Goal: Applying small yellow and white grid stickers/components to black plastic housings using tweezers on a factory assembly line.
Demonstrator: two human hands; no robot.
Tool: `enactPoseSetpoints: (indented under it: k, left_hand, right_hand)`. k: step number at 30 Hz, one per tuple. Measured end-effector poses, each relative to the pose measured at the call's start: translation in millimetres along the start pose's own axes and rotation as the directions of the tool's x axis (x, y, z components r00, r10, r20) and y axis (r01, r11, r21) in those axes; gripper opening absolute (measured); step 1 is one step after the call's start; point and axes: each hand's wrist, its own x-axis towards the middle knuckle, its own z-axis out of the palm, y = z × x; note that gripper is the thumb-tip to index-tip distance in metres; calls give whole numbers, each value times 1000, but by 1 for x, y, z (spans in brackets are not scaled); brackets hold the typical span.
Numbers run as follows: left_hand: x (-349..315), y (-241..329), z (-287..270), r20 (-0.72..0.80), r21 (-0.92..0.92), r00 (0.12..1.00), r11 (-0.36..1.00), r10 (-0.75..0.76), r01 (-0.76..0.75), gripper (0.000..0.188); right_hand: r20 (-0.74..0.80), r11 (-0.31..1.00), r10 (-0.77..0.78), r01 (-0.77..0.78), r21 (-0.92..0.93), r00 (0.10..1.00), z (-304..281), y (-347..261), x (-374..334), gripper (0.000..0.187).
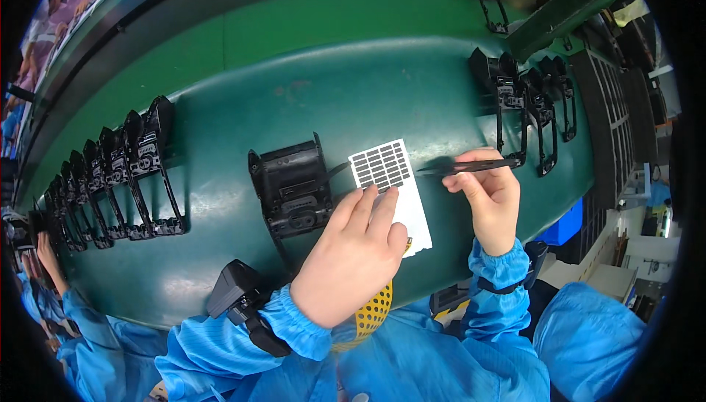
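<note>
My left hand (347, 259) lies with its fingers stretched over a white sheet (417, 214) of small black rectangular stickers, their tips resting on its lower rows. To the right of the sheet, my right hand (491, 207) pinches a pair of black tweezers (482, 166) whose points face left toward the stickers. Just left of the sheet is a black moulded plastic frame (288, 170) on the green table. Its lower right part is partly covered by my left hand.
Several similar black frames (140, 159) stand in a row at the left; more frames (511, 93) are at the right. A green post (566, 9) rises at the back right. A blue bin (565, 223) is beyond the table's right edge. A neighbour's arm (81, 306) reaches in at left.
</note>
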Motion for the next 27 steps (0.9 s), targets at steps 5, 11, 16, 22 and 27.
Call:
enactPoseSetpoints:
  k: [5,11,16,22,27]
  left_hand:
    - [2,-2,1,-14,5,1000,1000,0,0,18]
    - [3,-4,3,-35,3,999,1000,-19,19,12]
    - [5,-5,2,-33,19,999,1000,-17,18,11]
    - [6,-7,3,-42,48,999,999,5,-3,11]
    - [7,-9,6,-75,94,997,995,34,-27,14]
  right_hand:
    - [48,985,75,-82,151,996,9,5,2,20]
    - [94,988,92,-103,116,991,8,7,4,20]
    - [81,989,103,-111,101,991,10,8,4,19]
    - [91,992,86,-94,80,992,11,7,5,18]
    - [88,994,86,-91,57,992,11,9,5,17]
